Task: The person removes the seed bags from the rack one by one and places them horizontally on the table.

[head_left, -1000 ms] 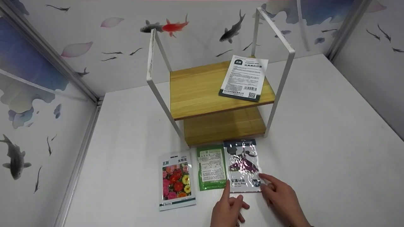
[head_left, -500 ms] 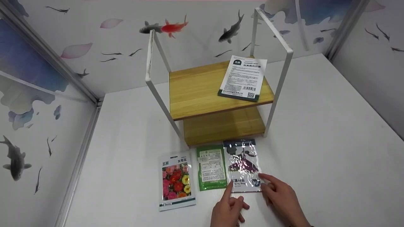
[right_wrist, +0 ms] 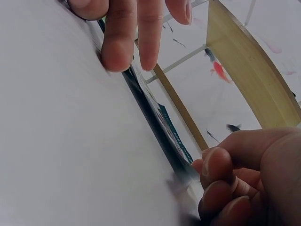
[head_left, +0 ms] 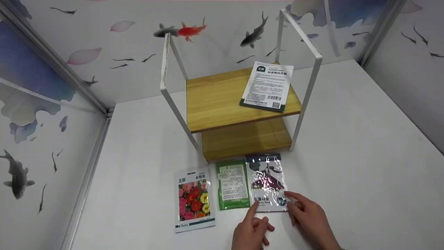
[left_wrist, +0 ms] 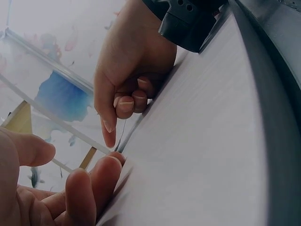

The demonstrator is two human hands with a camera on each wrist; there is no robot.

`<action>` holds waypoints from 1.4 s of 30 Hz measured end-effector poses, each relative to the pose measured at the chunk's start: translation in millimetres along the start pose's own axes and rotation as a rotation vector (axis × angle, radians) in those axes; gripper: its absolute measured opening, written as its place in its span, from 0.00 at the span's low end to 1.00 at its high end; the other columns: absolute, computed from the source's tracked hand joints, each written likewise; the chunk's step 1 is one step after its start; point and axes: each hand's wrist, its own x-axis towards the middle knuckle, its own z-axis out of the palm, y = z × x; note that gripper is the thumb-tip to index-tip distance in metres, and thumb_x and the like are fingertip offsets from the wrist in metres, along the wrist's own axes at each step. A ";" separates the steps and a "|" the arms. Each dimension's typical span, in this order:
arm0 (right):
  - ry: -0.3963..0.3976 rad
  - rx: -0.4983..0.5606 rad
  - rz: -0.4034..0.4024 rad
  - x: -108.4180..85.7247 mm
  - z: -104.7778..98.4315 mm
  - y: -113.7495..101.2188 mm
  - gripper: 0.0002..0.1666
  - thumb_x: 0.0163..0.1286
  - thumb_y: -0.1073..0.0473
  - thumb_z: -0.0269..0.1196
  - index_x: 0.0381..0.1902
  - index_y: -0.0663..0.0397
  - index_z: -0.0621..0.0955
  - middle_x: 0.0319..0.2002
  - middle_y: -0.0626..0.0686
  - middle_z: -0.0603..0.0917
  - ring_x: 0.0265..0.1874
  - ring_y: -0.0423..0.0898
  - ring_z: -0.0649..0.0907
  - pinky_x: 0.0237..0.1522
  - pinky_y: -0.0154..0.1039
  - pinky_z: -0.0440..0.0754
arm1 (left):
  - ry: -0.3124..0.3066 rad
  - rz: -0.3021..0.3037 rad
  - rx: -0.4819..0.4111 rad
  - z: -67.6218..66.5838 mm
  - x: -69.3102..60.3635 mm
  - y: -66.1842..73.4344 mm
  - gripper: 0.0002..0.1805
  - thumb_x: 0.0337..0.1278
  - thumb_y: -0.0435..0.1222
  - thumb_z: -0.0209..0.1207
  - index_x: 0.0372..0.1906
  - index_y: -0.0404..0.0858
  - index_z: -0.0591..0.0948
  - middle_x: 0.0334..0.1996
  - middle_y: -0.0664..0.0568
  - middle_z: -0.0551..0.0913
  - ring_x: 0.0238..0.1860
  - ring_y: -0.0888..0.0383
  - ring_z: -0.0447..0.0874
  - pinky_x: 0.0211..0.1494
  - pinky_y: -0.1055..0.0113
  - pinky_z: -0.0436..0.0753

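Note:
In the head view a glossy seed packet (head_left: 267, 187) with a purple vegetable picture, its print upside down, lies flat before the shelf. My left hand (head_left: 249, 234) touches its lower left part with an outstretched index finger. The index finger of my right hand (head_left: 310, 217) touches its right edge, the other fingers bent in beside the lower right corner. A green packet (head_left: 233, 185) lies directly left of it, text side up. Further left is a seed packet with a flower picture (head_left: 194, 200). The right wrist view shows the purple packet's thin edge (right_wrist: 171, 134) between both hands.
A two-tier shelf with wooden boards (head_left: 215, 100) and a white metal frame (head_left: 310, 83) stands right behind the packets. On its upper board lies a white text-covered seed packet (head_left: 267, 85). Walls with fish pictures bound the white table (head_left: 138, 156).
My left index finger has slid slightly right, from the purple packet's left edge onto its lower left part. The right hand and all packets stay in place.

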 end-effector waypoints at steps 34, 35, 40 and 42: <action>0.002 0.041 -0.021 -0.1 -0.9 -1.2 0.18 0.62 0.57 0.57 0.52 0.45 0.77 0.15 0.50 0.76 0.15 0.45 0.74 0.17 0.36 0.69 | -0.017 0.003 0.048 1.3 1.6 -1.4 0.17 0.56 0.49 0.53 0.52 0.56 0.73 0.24 0.63 0.81 0.19 0.57 0.77 0.22 0.66 0.72; 0.001 0.042 -0.021 -0.1 -0.9 -1.2 0.18 0.62 0.57 0.56 0.52 0.45 0.76 0.16 0.50 0.76 0.15 0.45 0.74 0.17 0.36 0.69 | -0.018 0.004 0.049 1.3 1.7 -1.6 0.17 0.56 0.49 0.53 0.52 0.56 0.73 0.24 0.63 0.81 0.19 0.57 0.77 0.22 0.66 0.72; -0.005 0.035 -0.004 0.4 -0.6 -0.4 0.19 0.63 0.57 0.56 0.52 0.45 0.76 0.16 0.50 0.76 0.15 0.44 0.73 0.18 0.36 0.70 | -0.021 -0.004 0.041 1.7 2.1 -2.2 0.19 0.56 0.49 0.53 0.53 0.55 0.72 0.24 0.63 0.81 0.19 0.57 0.77 0.22 0.65 0.73; -0.005 0.031 0.001 0.6 -0.6 0.0 0.19 0.63 0.56 0.56 0.53 0.44 0.76 0.16 0.50 0.76 0.15 0.43 0.73 0.18 0.36 0.70 | -0.020 -0.008 0.037 1.6 2.2 -2.0 0.19 0.56 0.49 0.53 0.54 0.55 0.72 0.24 0.62 0.81 0.19 0.57 0.77 0.22 0.65 0.73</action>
